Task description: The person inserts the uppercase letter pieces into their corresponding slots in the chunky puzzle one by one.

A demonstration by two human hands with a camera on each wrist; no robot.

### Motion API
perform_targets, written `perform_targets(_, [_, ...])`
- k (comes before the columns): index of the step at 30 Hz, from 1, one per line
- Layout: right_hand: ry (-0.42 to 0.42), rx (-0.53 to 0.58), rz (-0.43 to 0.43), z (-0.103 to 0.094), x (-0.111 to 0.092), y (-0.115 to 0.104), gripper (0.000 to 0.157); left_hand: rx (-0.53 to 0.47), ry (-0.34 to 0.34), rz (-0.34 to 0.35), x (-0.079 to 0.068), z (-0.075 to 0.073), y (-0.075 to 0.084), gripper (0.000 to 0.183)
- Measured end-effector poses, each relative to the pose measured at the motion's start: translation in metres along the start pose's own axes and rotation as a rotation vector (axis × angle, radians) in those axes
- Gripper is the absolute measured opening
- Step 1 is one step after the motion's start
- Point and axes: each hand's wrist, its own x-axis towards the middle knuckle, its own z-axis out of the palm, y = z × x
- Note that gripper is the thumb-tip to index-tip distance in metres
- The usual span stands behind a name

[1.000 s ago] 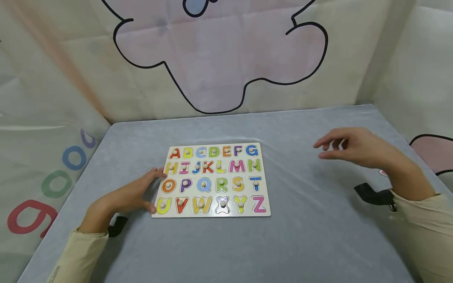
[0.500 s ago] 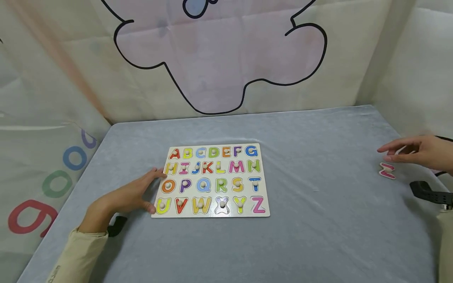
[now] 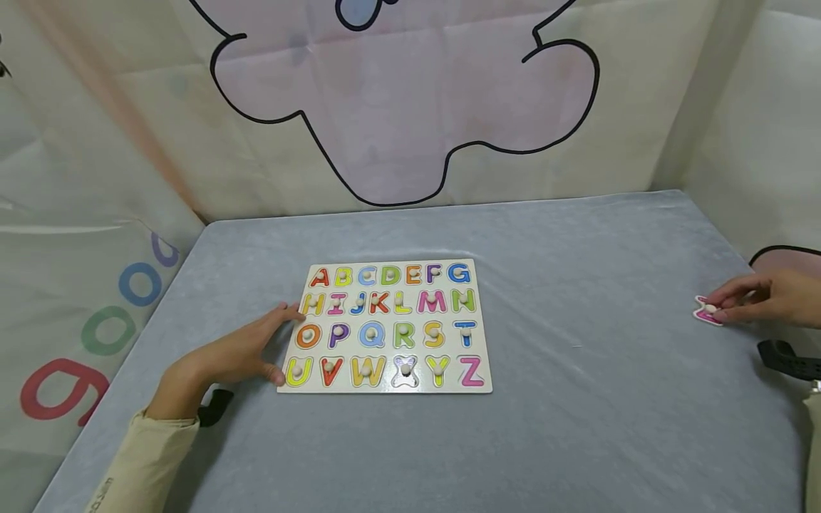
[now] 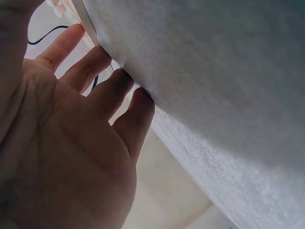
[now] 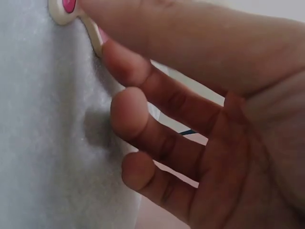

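A white alphabet puzzle board lies on the table in the head view, with colourful letters in rows. Most letters carry a small knob; the pink Z space at its lower right shows none. My left hand touches the board's left edge, fingers spread, thumb at the near corner. Far to the right, my right hand has thumb and index finger at the knob of a pink letter puzzle piece, pinching it. Part of that piece shows at the top of the right wrist view, mostly behind the thumb.
A grey-blue cloth covers the table. Behind it hangs a pale backdrop with a thick black outline, and another sheet with coloured rings stands at the left. Dark straps sit at the wrists.
My right hand has moved right across the table, then down onto the pink letter puzzle piece, and now pinches its knob. The left hand has stayed at the board's edge.
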Motion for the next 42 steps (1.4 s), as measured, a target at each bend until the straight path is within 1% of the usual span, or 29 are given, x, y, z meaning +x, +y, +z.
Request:
perform_targets(3, [-0.003, -0.017, 0.023, 0.001, 0.001, 0.001, 0.024, 0.001, -0.001, -0.005, 0.000, 0.000, 0.000, 0.107])
perform_targets(6, [0.003, -0.028, 0.037, 0.002, 0.000, 0.000, 0.025, 0.002, -0.004, -0.016, 0.001, 0.001, 0.000, 0.107])
perform_targets(10, [0.071, -0.034, 0.014, 0.002, 0.002, -0.005, 0.018, 0.001, -0.006, -0.019, 0.001, 0.001, -0.001, 0.107])
perform_targets(12, [0.122, -0.039, -0.019, 0.000, 0.003, -0.011, 0.016, 0.001, -0.005, -0.020, 0.001, 0.001, -0.001, 0.107])
perform_targets(14, [0.154, -0.034, -0.025, -0.002, 0.004, -0.020, 0.017, 0.002, -0.002, -0.015, 0.001, 0.000, -0.001, 0.107])
perform_targets(19, [0.130, -0.018, -0.010, -0.005, 0.006, -0.053, 0.031, 0.006, 0.006, 0.004, 0.001, 0.000, -0.001, 0.107])
perform_targets(20, [0.131, -0.020, -0.022, -0.005, 0.007, -0.061, 0.031, 0.006, 0.007, 0.006, 0.001, 0.000, -0.001, 0.107])
perform_targets(22, [0.137, -0.009, -0.060, -0.004, 0.007, -0.075, 0.031, 0.005, 0.010, 0.009, 0.001, 0.000, -0.001, 0.107])
perform_targets(26, [0.190, 0.017, -0.151, 0.003, 0.010, -0.101, 0.025, 0.002, 0.010, 0.005, 0.001, 0.001, 0.000, 0.107])
perform_targets(31, [0.221, -0.015, -0.242, 0.012, 0.012, -0.137, 0.020, 0.001, 0.003, -0.005, 0.002, 0.001, -0.001, 0.107])
perform_targets(35, [0.215, -0.029, -0.312, 0.021, 0.013, -0.163, 0.019, 0.001, 0.005, -0.007, 0.002, 0.001, -0.001, 0.106])
perform_targets(40, [0.180, -0.052, -0.402, 0.036, 0.016, -0.192, 0.016, -0.017, 0.000, -0.008, 0.002, 0.002, -0.001, 0.105])
perform_targets(42, [0.164, -0.051, -0.421, 0.043, 0.018, -0.205, 0.014, -0.019, -0.001, -0.009, 0.002, 0.000, 0.000, 0.105])
